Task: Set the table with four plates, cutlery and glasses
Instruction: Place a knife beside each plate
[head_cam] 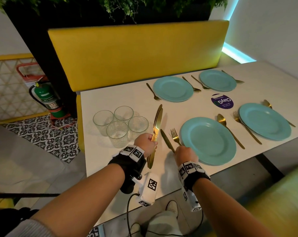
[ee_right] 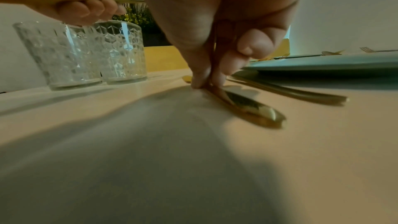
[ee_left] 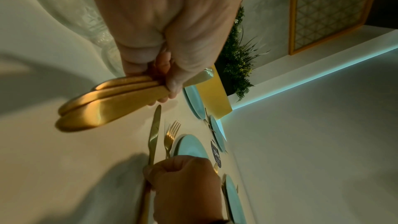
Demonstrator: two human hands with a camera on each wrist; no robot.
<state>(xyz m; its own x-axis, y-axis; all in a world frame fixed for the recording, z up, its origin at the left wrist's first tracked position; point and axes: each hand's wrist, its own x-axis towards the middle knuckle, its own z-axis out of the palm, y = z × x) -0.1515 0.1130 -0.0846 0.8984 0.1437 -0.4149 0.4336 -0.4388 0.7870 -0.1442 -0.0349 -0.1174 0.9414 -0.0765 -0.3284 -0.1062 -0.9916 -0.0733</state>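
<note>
Now the knives are being laid. The right hand (head_cam: 185, 153) pinches the handle of 1 knife (head_cam: 167, 140) flat on the table (head_cam: 110, 100), left of the fork (head_cam: 175, 136), tip toward 11 o'clock. The left hand (head_cam: 145, 142) grips 3 spare knives (head_cam: 156, 124), pointing toward 12. Next, I judge, release and take another.

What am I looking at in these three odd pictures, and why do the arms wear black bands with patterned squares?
No machine here: a person sets a table, wearing cameras. One picture looks down from the head, the others look along each wrist. The left hand holds three gold knives in its grip. The right hand pinches one knife lying on the white table, beside a fork and a blue plate. Four glasses wait together at the left.
</note>
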